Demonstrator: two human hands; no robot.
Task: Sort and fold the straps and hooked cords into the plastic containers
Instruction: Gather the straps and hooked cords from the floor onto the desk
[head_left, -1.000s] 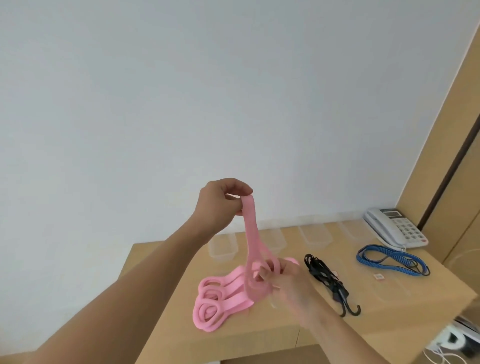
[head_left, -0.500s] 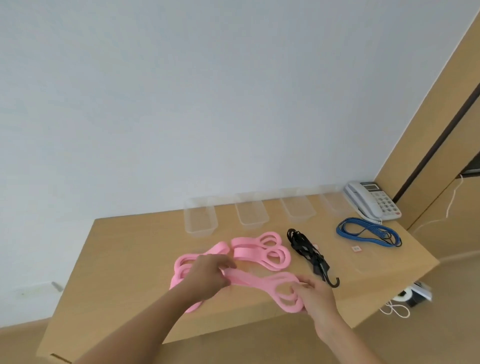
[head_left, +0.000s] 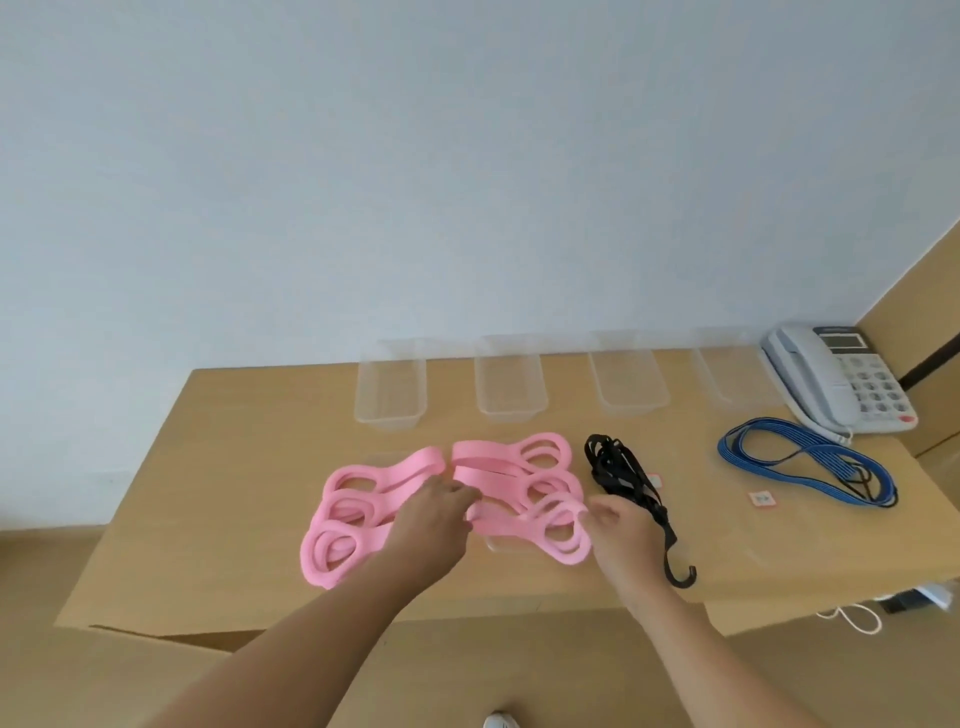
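Several pink straps (head_left: 519, 467) with loop ends lie piled at the middle of the wooden table (head_left: 234, 467). My left hand (head_left: 436, 514) holds the middle of the nearest pink strap (head_left: 550, 530), fingers bent down over it. My right hand (head_left: 618, 525) is at that strap's right loop end, fingers relaxed and just touching it. A black hooked cord (head_left: 623, 478) lies bunched just right of my right hand, its hook near the table's front edge. A blue cord (head_left: 810, 462) is coiled further right.
Several clear plastic containers stand in a row at the back of the table, such as the left container (head_left: 389, 384) and the second container (head_left: 509, 379). A grey telephone (head_left: 841, 379) sits at the back right. A small tag (head_left: 762, 499) lies near the blue cord.
The pink strap that I held raised a second ago has come down and now lies flat on the table. My right hand's grip on its loop end has loosened.
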